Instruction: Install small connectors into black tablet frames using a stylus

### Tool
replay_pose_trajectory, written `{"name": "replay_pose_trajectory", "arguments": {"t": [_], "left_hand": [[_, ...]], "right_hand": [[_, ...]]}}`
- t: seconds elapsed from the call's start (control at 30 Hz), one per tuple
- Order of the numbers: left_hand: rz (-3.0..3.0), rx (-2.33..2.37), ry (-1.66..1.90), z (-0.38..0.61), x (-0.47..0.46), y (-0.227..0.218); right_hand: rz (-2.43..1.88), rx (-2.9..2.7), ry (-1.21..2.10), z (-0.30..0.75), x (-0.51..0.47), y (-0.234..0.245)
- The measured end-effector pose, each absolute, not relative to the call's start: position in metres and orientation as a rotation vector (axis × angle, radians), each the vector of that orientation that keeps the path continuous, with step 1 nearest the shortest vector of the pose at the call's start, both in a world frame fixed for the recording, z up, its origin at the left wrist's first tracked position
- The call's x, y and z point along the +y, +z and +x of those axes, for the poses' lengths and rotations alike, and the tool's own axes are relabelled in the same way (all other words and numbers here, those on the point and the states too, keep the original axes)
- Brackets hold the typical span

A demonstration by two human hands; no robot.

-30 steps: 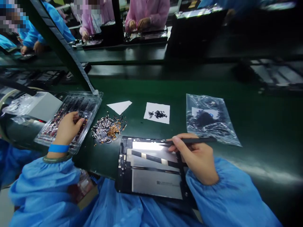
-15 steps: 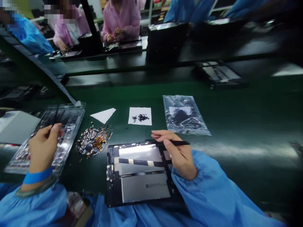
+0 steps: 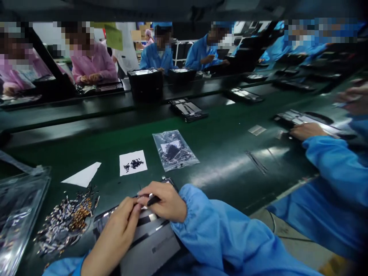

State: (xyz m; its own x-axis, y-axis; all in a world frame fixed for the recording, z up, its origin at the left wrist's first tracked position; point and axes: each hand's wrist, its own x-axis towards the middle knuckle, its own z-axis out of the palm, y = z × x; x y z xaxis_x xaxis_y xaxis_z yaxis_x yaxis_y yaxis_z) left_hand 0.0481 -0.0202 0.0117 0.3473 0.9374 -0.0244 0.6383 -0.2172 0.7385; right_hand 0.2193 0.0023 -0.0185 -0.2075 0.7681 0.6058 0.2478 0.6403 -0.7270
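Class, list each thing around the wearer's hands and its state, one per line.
Flat black-grey device, inner panels exposed.
Slim black tool, held in the bare right hand.
Bare left hand, over the device, grip unclear.
Clear plastic bag, flat, black bits inside.
White square paper, flat, under black bits.
White triangular paper, lying flat.
Small silver and gold parts, loosely heaped.

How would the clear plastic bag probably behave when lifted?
The clear plastic bag would probably feel floppy, since it looks thin and wrinkled. It may be light for its size, lying nearly flat. The small dark pieces inside seem loosely heaped, so they would likely slide if it tilts.
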Motion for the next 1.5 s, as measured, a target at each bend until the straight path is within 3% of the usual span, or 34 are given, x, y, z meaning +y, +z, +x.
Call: {"name": "replay_pose_trajectory", "arguments": {"t": [0.4,0.9,1.13,1.5], "left_hand": [[1.997,1.313,0.677,0.046,-0.018,0.006],[0.976,1.254,0.919,0.065,-0.009,0.013],[0.964,1.304,0.975,0.066,-0.011,0.013],[1.395,1.460,1.016,0.062,-0.014,0.007]], "right_hand": [[-1.057,-1.582,0.923,0.216,0.008,-0.014],[-1.034,-1.434,1.096,0.211,0.006,-0.009],[-0.859,-1.767,0.413,0.224,0.003,-0.010],[-0.935,-2.025,0.009,0.220,-0.007,-0.008]]}}
